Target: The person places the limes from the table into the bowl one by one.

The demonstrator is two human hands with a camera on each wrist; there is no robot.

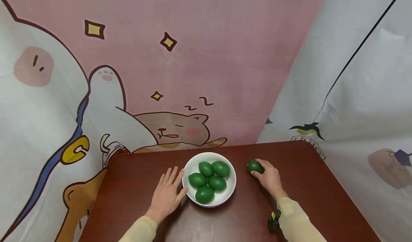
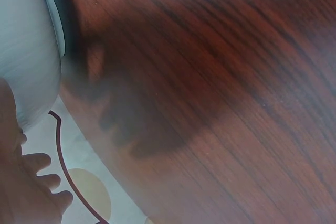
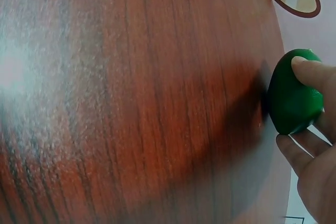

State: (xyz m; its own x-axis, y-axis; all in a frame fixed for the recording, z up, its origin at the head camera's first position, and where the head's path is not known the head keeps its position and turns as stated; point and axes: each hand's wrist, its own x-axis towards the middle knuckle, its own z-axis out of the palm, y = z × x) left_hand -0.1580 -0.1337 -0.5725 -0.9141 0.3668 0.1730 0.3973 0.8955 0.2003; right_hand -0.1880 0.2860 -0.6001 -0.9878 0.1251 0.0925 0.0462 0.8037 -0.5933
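Observation:
A white bowl [image 1: 227, 195] with several green limes [image 1: 204, 194] in it stands near the middle of the table. My left hand [image 1: 166, 196] is at the bowl's left side, fingers straight and spread, its thumb and fingertips at the rim. The left wrist view has the bowl's outer wall [image 2: 31, 40] beside that hand. Right of the bowl, my right hand [image 1: 271, 179] holds another lime [image 1: 254, 166] between thumb and fingers. Seen from the right wrist, this lime [image 3: 293, 95] is close to the tabletop; whether it touches the wood I cannot tell.
The dark reddish wooden table [image 1: 302, 184] reaches back to a printed cloth [image 1: 244, 56] with cartoon animals. A small black device with a yellow mark [image 1: 274, 219] is at my right wrist. Light glares off the wood in the right wrist view.

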